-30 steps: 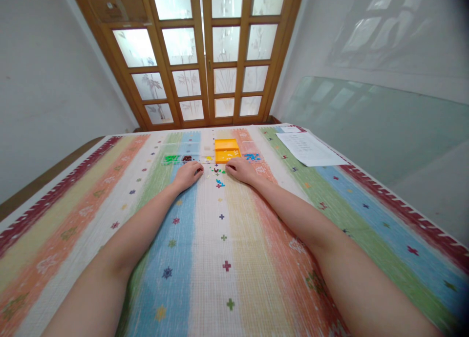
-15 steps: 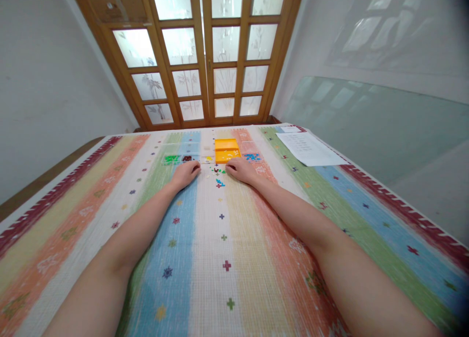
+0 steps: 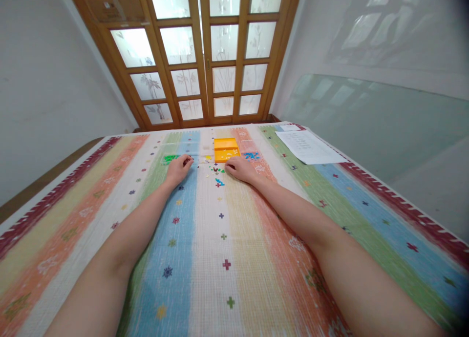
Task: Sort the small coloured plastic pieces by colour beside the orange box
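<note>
My left hand (image 3: 179,169) is closed, its fingertips pinched together over the clear box where dark red pieces lie. Whether a piece is between them is too small to make out. Beside it, in the same clear box, are small green pieces (image 3: 170,159). My right hand (image 3: 240,169) rests with curled fingers on the cloth, just in front of the orange box (image 3: 227,143). What its fingertips hold, if anything, is hidden. Between the hands lie loose small pieces, with green and dark ones near the right fingertips and several blue pieces (image 3: 220,181) closer to me.
Small yellow pieces (image 3: 208,157) lie left of the orange box, and blue pieces (image 3: 251,156) in a clear box to its right. Printed paper (image 3: 309,147) sits at the far right of the striped tablecloth (image 3: 210,268). Behind the table stand glazed wooden doors (image 3: 206,63).
My left hand has moved left, from the cloth near the loose pieces to over the dark red pieces. The right hand stays almost where it was.
</note>
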`<state>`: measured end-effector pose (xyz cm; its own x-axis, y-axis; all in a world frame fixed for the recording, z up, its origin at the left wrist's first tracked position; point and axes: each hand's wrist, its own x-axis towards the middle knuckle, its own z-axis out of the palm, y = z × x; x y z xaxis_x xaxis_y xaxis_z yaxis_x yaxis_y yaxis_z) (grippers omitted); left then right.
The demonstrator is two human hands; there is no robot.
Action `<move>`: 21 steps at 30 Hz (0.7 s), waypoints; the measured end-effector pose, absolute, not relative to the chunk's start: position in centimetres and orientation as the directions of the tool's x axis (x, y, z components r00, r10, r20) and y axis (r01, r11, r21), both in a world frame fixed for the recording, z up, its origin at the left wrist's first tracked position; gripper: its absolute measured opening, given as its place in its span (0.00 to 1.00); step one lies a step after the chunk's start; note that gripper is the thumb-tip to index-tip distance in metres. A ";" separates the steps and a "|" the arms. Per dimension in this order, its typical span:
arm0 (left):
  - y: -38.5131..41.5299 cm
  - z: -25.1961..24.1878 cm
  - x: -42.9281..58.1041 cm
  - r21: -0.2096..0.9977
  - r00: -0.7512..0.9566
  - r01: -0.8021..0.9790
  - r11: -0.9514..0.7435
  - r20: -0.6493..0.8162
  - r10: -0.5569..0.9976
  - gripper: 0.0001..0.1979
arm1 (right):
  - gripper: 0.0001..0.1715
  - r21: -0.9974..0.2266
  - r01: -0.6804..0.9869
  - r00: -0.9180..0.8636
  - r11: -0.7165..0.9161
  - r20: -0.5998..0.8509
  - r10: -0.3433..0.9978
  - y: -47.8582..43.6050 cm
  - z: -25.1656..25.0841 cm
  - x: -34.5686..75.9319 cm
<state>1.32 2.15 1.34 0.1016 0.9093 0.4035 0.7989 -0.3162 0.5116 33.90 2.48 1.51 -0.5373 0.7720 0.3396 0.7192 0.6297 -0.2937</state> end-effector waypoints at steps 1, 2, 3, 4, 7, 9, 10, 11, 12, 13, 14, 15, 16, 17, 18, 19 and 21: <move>2.2 1.4 1.2 0.524 0.078 0.797 -0.300 0.404 0.912 0.12 | 0.15 -0.292 0.720 -0.538 0.629 0.337 0.772 2.5 1.5 33.9; 2.3 1.4 1.0 0.537 0.056 0.794 -0.285 0.403 0.914 0.12 | 0.14 -0.291 0.721 -0.538 0.629 0.336 0.773 2.5 1.4 33.9; 2.3 1.5 0.8 0.550 0.034 0.790 -0.270 0.401 0.915 0.12 | 0.14 -0.290 0.722 -0.538 0.629 0.336 0.773 2.6 1.4 33.9; 2.4 1.5 0.7 0.564 0.012 0.785 -0.257 0.401 0.916 0.12 | 0.14 -0.288 0.723 -0.538 0.628 0.336 0.773 2.6 1.4 33.9; 2.5 1.4 0.3 0.605 -0.059 0.764 -0.225 0.412 0.909 0.12 | 0.14 -0.280 0.727 -0.537 0.627 0.336 0.774 2.7 1.3 33.9; 2.6 1.3 0.2 0.626 -0.103 0.748 -0.221 0.437 0.893 0.12 | 0.14 -0.279 0.722 -0.542 0.634 0.341 0.768 2.8 1.2 33.9; 2.7 1.3 0.1 0.635 -0.125 0.741 -0.218 0.450 0.884 0.12 | 0.14 -0.279 0.718 -0.544 0.638 0.346 0.764 2.8 1.1 33.9; 2.7 1.3 0.0 0.644 -0.146 0.734 -0.216 0.460 0.876 0.12 | 0.14 -0.280 0.714 -0.546 0.641 0.350 0.761 2.9 1.0 33.9; 2.7 1.3 0.0 0.654 -0.165 0.726 -0.214 0.467 0.869 0.12 | 0.14 -0.281 0.713 -0.546 0.642 0.351 0.761 3.0 0.9 33.9; 2.8 1.3 -0.1 0.666 -0.183 0.716 -0.210 0.469 0.864 0.12 | 0.14 -0.281 0.714 -0.546 0.641 0.350 0.761 3.1 0.8 33.9; 2.8 1.3 -0.1 0.679 -0.199 0.705 -0.204 0.465 0.863 0.12 | 0.14 -0.281 0.715 -0.546 0.640 0.347 0.763 3.1 0.8 33.9; 2.9 1.3 -0.2 0.695 -0.214 0.692 -0.196 0.456 0.864 0.13 | 0.14 -0.281 0.718 -0.544 0.637 0.343 0.766 3.2 0.8 33.9; 3.0 1.3 -0.3 0.711 -0.228 0.678 -0.186 0.444 0.866 0.13 | 0.14 -0.281 0.720 -0.545 0.634 0.338 0.768 3.2 0.8 33.9; 3.0 1.3 -0.4 0.726 -0.242 0.665 -0.175 0.431 0.869 0.14 | 0.14 -0.281 0.721 -0.545 0.633 0.334 0.769 3.2 0.8 33.9; 3.1 1.2 -0.5 0.739 -0.255 0.654 -0.164 0.419 0.871 0.15 | 0.14 -0.281 0.721 -0.545 0.633 0.333 0.769 3.2 0.8 33.9; 3.2 1.1 -0.6 0.749 -0.266 0.644 -0.157 0.412 0.872 0.16 | 0.14 -0.280 0.721 -0.547 0.634 0.333 0.768 3.2 0.8 33.9; 3.4 1.0 -0.8 0.759 -0.279 0.632 -0.154 0.409 0.869 0.17 | 0.14 -0.273 0.720 -0.551 0.638 0.335 0.765 3.2 0.8 34.0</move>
